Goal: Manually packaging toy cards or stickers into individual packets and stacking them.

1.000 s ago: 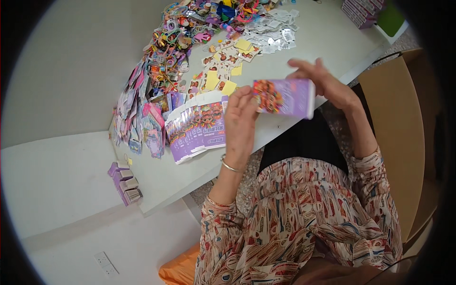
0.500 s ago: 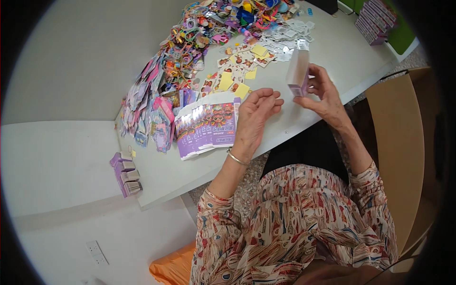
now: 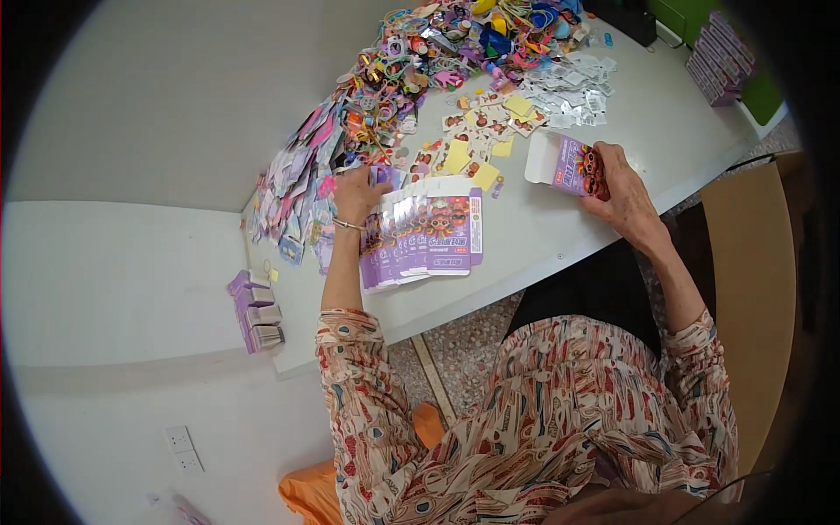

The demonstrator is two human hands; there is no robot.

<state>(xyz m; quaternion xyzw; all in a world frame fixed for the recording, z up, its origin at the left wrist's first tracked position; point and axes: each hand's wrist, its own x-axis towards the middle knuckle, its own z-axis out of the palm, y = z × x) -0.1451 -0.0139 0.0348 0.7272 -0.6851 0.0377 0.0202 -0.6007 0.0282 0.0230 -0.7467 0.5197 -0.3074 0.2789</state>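
Observation:
My right hand (image 3: 623, 194) grips a small purple carton (image 3: 567, 164) with its white end flap open, held just above the white table (image 3: 577, 236). My left hand (image 3: 357, 192) reaches far left and rests on the top edge of a fanned stack of flat purple carton blanks (image 3: 429, 232), beside a row of pink and purple packets (image 3: 293, 188). Whether its fingers pinch something there is hidden. Yellow notes and small printed cards (image 3: 477, 149) lie between the two hands.
A heap of colourful small toys and rings (image 3: 455, 44) covers the far table, with silver foil packets (image 3: 569, 83) to its right. Finished purple boxes stand at the left edge (image 3: 255, 308) and far right (image 3: 722, 57). A brown cardboard panel (image 3: 752, 289) stands on my right.
My left hand let go of the carton and swung left to the flat blanks. My right hand lowered the carton toward the table, its flap now open.

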